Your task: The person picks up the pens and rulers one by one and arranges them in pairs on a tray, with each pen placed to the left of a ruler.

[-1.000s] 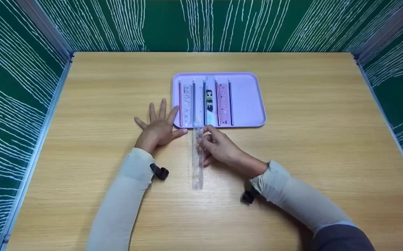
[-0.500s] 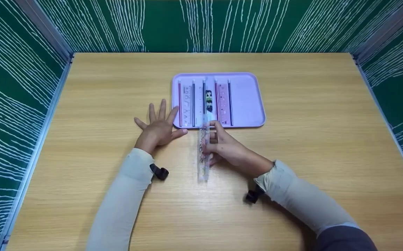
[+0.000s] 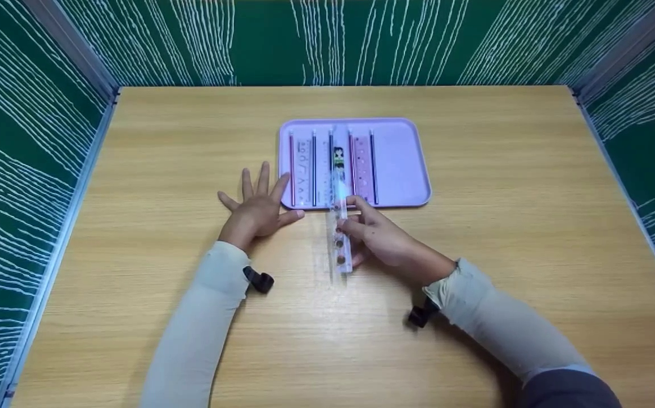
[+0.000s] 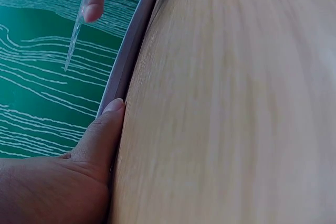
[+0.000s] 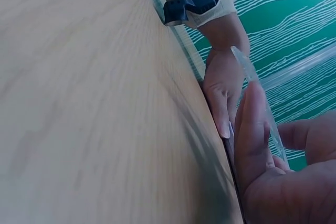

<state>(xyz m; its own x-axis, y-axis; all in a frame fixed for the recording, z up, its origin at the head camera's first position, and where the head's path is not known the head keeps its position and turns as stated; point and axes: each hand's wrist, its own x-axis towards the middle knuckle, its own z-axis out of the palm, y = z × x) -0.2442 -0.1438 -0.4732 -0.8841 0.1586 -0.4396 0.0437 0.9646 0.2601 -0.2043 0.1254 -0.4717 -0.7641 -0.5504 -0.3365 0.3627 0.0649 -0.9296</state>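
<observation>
My right hand pinches a clear plastic ruler between thumb and fingers. Raised off the table, its far end overlaps the near part of the lilac tray in the head view. Seen nearly edge-on in the right wrist view, the ruler is tilted. My left hand lies palm down with fingers spread, index finger and thumb by the tray's near left corner. Pencils and rulers lie side by side in the tray: a red pencil at left, a stencil ruler, a pink ruler, a dark pencil.
The ruler with cartoon figures in the middle of the tray is partly covered by the held ruler. Light wood table surrounds the tray. Green walls with white lines stand at the back and sides.
My right hand has moved right and slightly away from me with the ruler, from over the tray's left half to its middle. The ruler has tilted. My left hand has stayed put.
</observation>
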